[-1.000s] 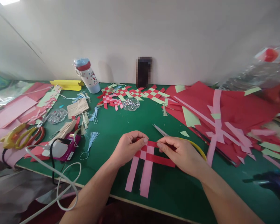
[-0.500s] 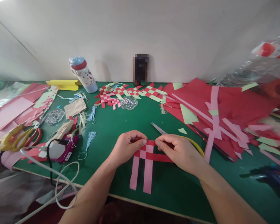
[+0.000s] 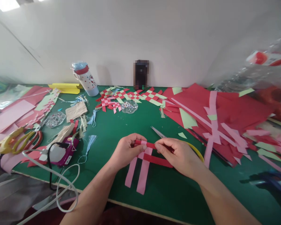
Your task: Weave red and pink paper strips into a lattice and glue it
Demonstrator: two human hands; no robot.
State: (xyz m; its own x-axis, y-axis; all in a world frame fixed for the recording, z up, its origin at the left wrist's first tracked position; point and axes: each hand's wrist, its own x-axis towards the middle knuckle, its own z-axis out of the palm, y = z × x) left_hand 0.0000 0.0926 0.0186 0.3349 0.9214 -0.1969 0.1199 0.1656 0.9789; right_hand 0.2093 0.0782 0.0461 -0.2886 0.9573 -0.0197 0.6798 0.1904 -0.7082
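Observation:
Both hands hold a small weave of red and pink paper strips [image 3: 148,151] above the green table. My left hand [image 3: 128,150] pinches its left upper corner between thumb and fingers. With thumb and forefinger, my right hand [image 3: 178,151] grips the upper red paper strip [image 3: 151,145] at its right. A second red strip [image 3: 158,160] runs below toward the right palm, where its end is hidden. Two pink strips [image 3: 142,179] hang toward the table's front edge. Scissors [image 3: 157,132] with a yellow handle lie partly behind my right hand, blades pointing left.
Red sheets and pink strips [image 3: 214,125] pile up at the right. Woven pieces [image 3: 152,95] and a dish of beads [image 3: 129,107] lie at the back, near a bottle [image 3: 86,79]. At left are a yellow glue gun [image 3: 10,140], a white cable [image 3: 58,193] and tassels [image 3: 90,143].
The weave has tilted, its pink strips swinging left at their lower ends. The upper red strip now shows more clearly between my hands. The view has tipped slightly upward.

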